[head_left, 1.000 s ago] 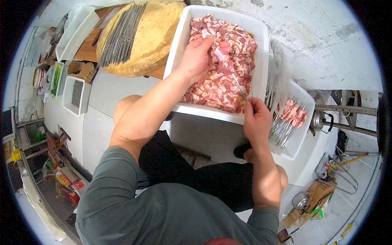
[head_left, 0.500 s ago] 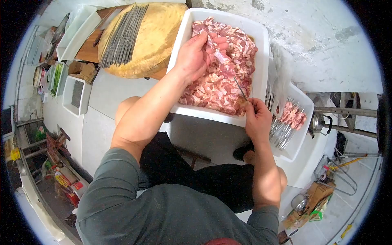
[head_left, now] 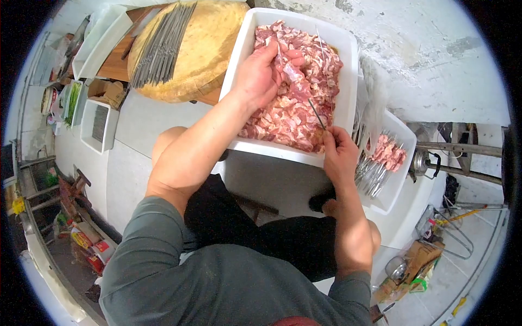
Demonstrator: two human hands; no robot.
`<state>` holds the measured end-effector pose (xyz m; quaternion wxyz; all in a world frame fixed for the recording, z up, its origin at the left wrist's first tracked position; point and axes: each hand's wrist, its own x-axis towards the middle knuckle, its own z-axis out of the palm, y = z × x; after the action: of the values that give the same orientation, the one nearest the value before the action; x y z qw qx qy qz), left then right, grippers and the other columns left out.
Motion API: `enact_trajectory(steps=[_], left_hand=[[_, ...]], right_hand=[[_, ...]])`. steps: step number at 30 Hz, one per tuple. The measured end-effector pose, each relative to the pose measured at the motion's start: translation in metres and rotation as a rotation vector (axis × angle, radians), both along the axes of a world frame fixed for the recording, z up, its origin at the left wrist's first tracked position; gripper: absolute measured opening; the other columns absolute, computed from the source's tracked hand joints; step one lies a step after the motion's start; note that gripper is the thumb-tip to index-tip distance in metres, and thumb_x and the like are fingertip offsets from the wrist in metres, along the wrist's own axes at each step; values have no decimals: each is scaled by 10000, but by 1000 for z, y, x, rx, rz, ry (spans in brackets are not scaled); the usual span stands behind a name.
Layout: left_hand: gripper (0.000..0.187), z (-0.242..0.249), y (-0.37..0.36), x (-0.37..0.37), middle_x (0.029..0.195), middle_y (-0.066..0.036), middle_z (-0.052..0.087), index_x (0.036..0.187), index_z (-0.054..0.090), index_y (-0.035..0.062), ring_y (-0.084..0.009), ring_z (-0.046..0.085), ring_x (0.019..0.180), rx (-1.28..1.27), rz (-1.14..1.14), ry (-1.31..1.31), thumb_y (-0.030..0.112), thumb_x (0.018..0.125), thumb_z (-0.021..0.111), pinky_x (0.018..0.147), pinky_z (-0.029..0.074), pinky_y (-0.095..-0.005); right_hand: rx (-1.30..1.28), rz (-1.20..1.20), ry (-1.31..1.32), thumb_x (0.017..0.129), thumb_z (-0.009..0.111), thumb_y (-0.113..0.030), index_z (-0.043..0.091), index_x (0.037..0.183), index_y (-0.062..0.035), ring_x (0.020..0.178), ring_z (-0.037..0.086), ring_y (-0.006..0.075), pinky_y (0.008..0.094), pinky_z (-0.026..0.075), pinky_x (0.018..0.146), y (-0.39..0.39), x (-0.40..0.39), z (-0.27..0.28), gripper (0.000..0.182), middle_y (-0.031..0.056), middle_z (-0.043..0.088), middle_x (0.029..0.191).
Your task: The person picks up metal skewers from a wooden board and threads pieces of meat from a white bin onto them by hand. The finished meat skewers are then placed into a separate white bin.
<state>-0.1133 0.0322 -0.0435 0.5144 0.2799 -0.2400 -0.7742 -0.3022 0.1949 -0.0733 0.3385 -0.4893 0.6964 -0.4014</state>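
A white tub [head_left: 239, 60] full of cut raw meat [head_left: 288, 127] lies in front of me. Over the meat, my left hand [head_left: 265, 73] is closed around some meat pieces [head_left: 296, 81], its fingers curled at the skewer's far end. My right hand [head_left: 341, 152] pinches the near end of a thin metal skewer [head_left: 316, 114] at the tub's front right corner. Meat sits on the skewer's far part, and the bare shaft runs from it down to my right fingers. Another thin metal skewer [head_left: 321, 43] shows at the tub's back.
Many bare skewers [head_left: 166, 46] lie on a round wooden chopping block [head_left: 212, 51] at the left. Right of the tub, a white tray [head_left: 399, 190] holds skewers loaded with meat [head_left: 389, 152]. A small white bin [head_left: 111, 130] stands further left. A wall [head_left: 435, 65] rises behind the tub.
The right hand has shifted slightly left and up with the skewer. The left hand stays nearly in place at the meat. The whole view has drifted a little.
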Motion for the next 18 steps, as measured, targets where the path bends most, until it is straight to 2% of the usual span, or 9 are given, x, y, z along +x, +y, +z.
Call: enact_trajectory(steps=[1, 7, 18], left_hand=[[394, 1, 0, 0, 1053, -186, 631, 1186, 485, -39, -292, 650, 982, -1, -2, 20, 299, 1061, 326, 818, 570, -421], [398, 0, 0, 1, 1060, -198, 631, 1213, 459, -37, -298, 648, 998, 22, -14, 54, 297, 1063, 303, 806, 579, -467], [383, -4, 2, 2, 1044, -194, 652, 1173, 485, -40, -306, 653, 1000, -9, -20, 49, 277, 1062, 301, 806, 573, -447]], right_hand=[[7, 6, 25, 910, 622, -148, 655, 1030, -1, 701, 653, 153, 291, 512, 678, -1, 0, -1, 192, 107, 697, 787], [-15, -13, 24, 903, 630, -153, 653, 1014, 2, 673, 627, 158, 300, 501, 658, -4, 3, -3, 192, 108, 674, 756], [-30, -8, -73, 912, 621, -151, 653, 993, -2, 690, 626, 137, 291, 503, 661, -2, 9, -2, 173, 93, 675, 755]])
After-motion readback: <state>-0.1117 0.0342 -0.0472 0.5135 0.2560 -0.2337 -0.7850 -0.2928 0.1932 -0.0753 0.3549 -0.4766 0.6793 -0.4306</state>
